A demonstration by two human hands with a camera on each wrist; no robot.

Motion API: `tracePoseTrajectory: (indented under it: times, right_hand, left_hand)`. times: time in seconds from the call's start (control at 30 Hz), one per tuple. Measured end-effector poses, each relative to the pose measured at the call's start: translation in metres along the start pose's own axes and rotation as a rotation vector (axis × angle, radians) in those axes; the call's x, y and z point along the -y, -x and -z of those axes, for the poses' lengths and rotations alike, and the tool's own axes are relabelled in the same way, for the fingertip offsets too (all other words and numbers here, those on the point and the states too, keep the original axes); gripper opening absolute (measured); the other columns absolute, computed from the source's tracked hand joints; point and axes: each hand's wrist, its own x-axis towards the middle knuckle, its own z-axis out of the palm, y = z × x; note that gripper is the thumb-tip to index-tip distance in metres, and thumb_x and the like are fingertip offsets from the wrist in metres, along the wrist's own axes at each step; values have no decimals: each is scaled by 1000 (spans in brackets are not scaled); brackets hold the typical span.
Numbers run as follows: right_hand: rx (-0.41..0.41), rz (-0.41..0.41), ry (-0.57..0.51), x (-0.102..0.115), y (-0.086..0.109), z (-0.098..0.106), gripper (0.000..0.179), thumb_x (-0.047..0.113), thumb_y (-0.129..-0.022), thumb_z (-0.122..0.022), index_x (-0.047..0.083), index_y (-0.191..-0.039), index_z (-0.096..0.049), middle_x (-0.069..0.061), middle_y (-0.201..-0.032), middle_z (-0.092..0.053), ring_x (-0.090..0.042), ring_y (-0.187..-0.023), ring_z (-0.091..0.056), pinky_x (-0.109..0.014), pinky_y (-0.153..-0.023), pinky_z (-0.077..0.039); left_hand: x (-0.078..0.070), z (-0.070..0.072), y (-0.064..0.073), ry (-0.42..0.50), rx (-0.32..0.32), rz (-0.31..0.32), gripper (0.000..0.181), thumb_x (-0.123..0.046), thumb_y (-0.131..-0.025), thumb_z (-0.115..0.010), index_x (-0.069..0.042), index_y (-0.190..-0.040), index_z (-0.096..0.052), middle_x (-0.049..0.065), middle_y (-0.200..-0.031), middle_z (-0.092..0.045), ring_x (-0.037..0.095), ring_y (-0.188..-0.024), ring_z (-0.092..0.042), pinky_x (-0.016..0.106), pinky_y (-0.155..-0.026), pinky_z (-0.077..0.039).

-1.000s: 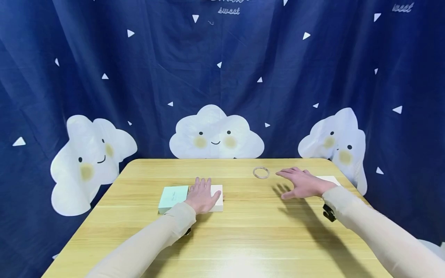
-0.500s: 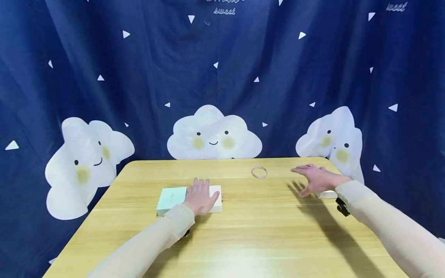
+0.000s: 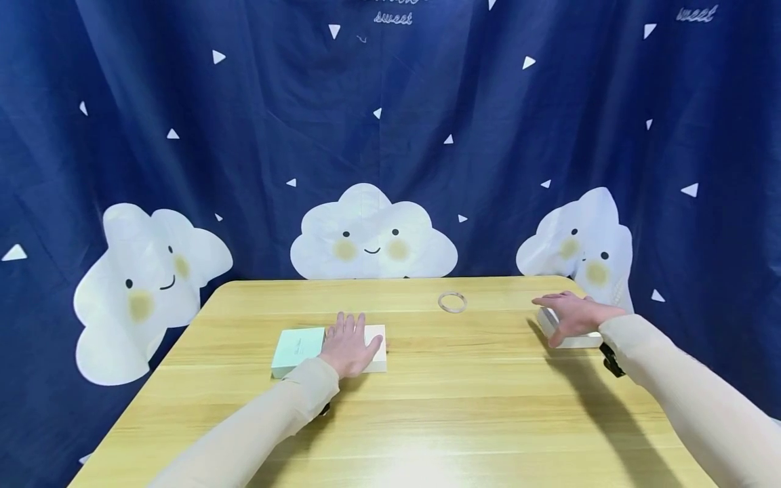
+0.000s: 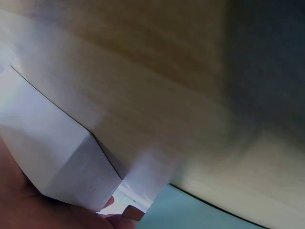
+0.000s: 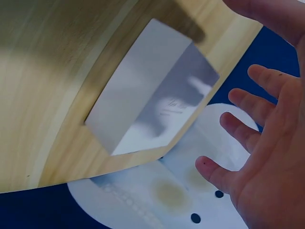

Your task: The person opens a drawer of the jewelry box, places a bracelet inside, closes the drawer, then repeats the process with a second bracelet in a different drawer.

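My left hand [image 3: 349,346] rests on a small white box [image 3: 378,358], its fingers straight and slightly spread and the thumb out to the right. In the left wrist view, that white box [image 4: 43,129] shows its pale sides against the palm. Just left of it lies a mint-green box [image 3: 299,349] with small print on its lid. Over at the table's right side, my right hand [image 3: 571,316] hovers above a second white box [image 3: 579,341], fingers extended. The right wrist view shows this box [image 5: 143,81], with faint lettering on top and a gap between it and the fingers.
A pale ring-shaped bangle [image 3: 452,311] lies flat near the back of the wooden table [image 3: 464,400], between the two hands. Behind the table's far edge hangs a dark blue curtain [image 3: 390,156] with white smiling clouds. The right-hand white box sits close to the table's right edge.
My right hand has moved right, away from the bangle, to above the right-hand white box. The left hand stays on its box. The head view has shifted slightly.
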Motion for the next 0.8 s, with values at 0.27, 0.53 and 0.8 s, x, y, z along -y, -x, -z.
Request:
tracePoseTrajectory:
  times: [0.27,0.53,0.8]
  right_hand:
    - [25,-33,-23,-11,-1,-2,106,29,-58,-91,4,-150,-44,-29,-148,-47,-57,-134,-36,-85,-94,-28]
    - [64,-51,-17,-20,-4,-5,103,28,-60,-91,2,-148,-45,-30,-144,-50,-50,-122,-47,-67,-86,-46]
    - [82,-61,-15,-27,-1,-5,96,20,-60,-88,1,-145,-47,-27,-130,-58,-34,-95,-53,-45,-68,-47]
  left_hand:
    - [7,-9,-7,-17,3,7,84,-63,-102,-27,-3,-161,-20,27,-164,-20,46,-154,-6,61,-122,-14]
    - [3,-3,-3,-14,8,5,82,-61,-102,-28,-3,-160,-21,28,-163,-22,46,-154,-7,61,-122,-14]
    - [4,-5,-4,-23,9,7,84,-63,-101,-27,-4,-160,-21,27,-163,-21,46,-154,-7,60,-122,-14]
